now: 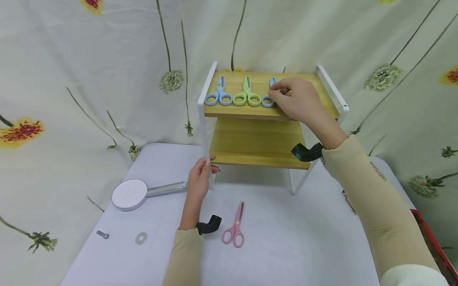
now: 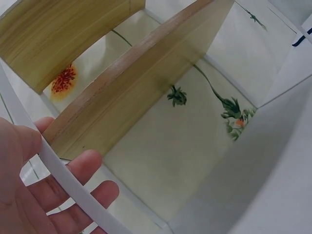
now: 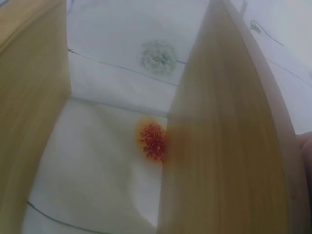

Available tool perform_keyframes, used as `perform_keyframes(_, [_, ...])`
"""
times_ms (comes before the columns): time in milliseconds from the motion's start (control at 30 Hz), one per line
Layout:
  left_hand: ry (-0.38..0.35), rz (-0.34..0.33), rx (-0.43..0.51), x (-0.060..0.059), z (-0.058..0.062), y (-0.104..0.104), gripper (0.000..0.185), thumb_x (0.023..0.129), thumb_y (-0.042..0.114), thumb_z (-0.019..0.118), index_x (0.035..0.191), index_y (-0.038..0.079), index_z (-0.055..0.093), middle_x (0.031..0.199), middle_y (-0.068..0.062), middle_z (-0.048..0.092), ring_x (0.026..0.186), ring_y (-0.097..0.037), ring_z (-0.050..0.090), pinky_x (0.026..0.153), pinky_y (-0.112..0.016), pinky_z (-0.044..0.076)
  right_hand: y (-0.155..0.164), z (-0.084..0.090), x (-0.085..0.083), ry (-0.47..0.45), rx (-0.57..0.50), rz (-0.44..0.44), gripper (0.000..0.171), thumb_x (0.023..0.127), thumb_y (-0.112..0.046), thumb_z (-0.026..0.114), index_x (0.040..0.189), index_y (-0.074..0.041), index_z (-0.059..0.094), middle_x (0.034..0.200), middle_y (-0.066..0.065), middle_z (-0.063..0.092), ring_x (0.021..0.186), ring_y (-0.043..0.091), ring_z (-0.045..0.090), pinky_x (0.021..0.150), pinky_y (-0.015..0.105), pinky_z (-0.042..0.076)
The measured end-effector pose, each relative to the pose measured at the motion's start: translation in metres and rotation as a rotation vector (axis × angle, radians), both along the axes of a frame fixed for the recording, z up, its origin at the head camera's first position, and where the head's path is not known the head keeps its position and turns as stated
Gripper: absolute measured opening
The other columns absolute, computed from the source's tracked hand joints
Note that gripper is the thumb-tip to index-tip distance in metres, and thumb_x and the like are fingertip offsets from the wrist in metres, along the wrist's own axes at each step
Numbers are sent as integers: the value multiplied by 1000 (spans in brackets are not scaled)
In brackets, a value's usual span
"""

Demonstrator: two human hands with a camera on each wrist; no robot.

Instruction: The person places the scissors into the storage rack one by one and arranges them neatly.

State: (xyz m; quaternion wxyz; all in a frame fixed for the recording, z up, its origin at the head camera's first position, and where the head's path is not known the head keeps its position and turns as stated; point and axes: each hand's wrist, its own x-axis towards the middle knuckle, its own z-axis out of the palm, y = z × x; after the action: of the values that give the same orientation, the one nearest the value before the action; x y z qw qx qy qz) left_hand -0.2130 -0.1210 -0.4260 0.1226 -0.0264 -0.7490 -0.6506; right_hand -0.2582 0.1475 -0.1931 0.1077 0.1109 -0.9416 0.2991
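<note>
A two-tier shelf rack has wooden boards and a white frame (image 1: 202,131). My left hand (image 1: 199,177) grips the frame's left leg, its fingers passing behind the white bar in the left wrist view. On the top board (image 1: 304,115), my right hand (image 1: 298,97) pinches a pair of blue scissors (image 1: 267,101), covering their right handle loop. To their left lie green scissors (image 1: 247,94) and another pair of blue scissors (image 1: 219,94), blades pointing back. Pink scissors (image 1: 236,226) lie on the table in front of the rack. In the right wrist view, the right hand's fingers barely show.
A shower head (image 1: 130,194) lies left of the rack, its handle end beside my left hand. Nearer are a small grey bolt-like piece (image 1: 102,234) and a flat grey ring (image 1: 141,238). A red-edged container (image 1: 434,246) stands at the right edge. Flowered cloth (image 1: 107,59) hangs behind.
</note>
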Motion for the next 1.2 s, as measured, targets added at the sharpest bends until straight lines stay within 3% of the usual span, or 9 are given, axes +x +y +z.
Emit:
perform_keyframes(233, [16,-5,-8,1,1,1,31,108,9,42,129,1,63,95,-27,70,92,-14,66,100,-39,45,2,0,1,3,-12,1,38,101,-30,54,128,-9,71,122,15,69,113,28,56,85,34,39])
perform_keyframes(633, [19,-5,5,-1,1,1,32,108,9,42,130,1,63,93,-24,70,89,-9,65,101,-42,47,1,1,2,11,-26,2,39,100,-30,54,128,-9,72,121,15,70,114,28,57,85,34,40])
perform_keyframes(800, [20,-5,16,1,1,0,31,108,9,42,129,1,64,93,-26,70,88,-9,65,99,-36,46,1,0,4,39,-56,-15,39,99,-30,54,128,-10,72,119,16,70,101,26,57,76,32,39])
perform_keyframes(900, [23,-3,16,1,2,0,31,108,9,43,129,1,64,93,-24,70,89,-11,66,98,-35,46,1,-5,4,174,-148,-10,36,97,-26,57,123,-8,73,112,16,70,87,20,54,72,27,39])
perform_keyframes(1000, [22,1,15,2,2,-1,32,108,10,42,129,1,64,92,-21,71,90,-12,66,98,-36,46,2,-17,8,474,-300,69,26,95,-15,61,111,0,75,102,20,71,84,17,54,75,23,39])
perform_keyframes(1100, [21,2,13,2,1,-1,31,108,10,43,129,1,64,92,-22,72,89,-10,66,99,-37,46,-2,-36,22,797,-422,187,18,89,-8,64,95,5,75,90,23,70,84,25,58,80,22,40])
perform_keyframes(1200, [25,-7,14,1,2,0,31,108,10,43,129,1,64,94,-26,70,88,-8,65,100,-37,46,-10,-62,45,963,-486,291,15,85,-6,64,84,6,73,81,22,66,79,32,57,81,21,42])
